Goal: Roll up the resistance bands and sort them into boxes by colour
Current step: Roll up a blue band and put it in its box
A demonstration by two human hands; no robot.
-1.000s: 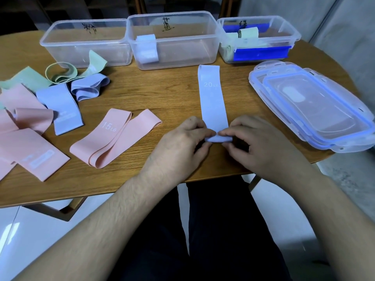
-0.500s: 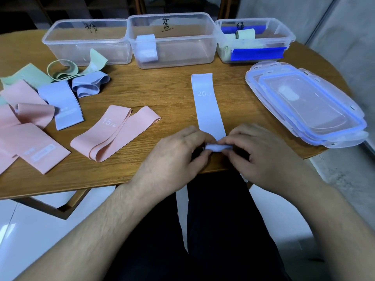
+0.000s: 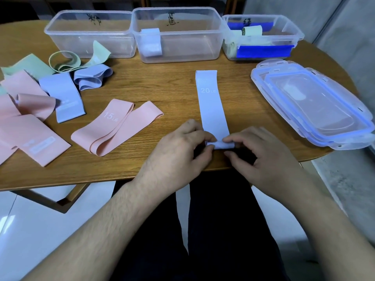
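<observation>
Both hands' fingers pinch blue band [image 3: 212,106] | roll at near end slightly thicker than before; rest unchanged

I've got one view only, a wide-angle camera on the person's head, looking forward and steeply down across the table [image 3: 174,82]. It sits close: both forearms run in from the bottom corners, the left hand [image 3: 178,151] and right hand [image 3: 261,157] land mid-frame, the lap fills the lower edge, and the straight lines bow outward near the borders
</observation>
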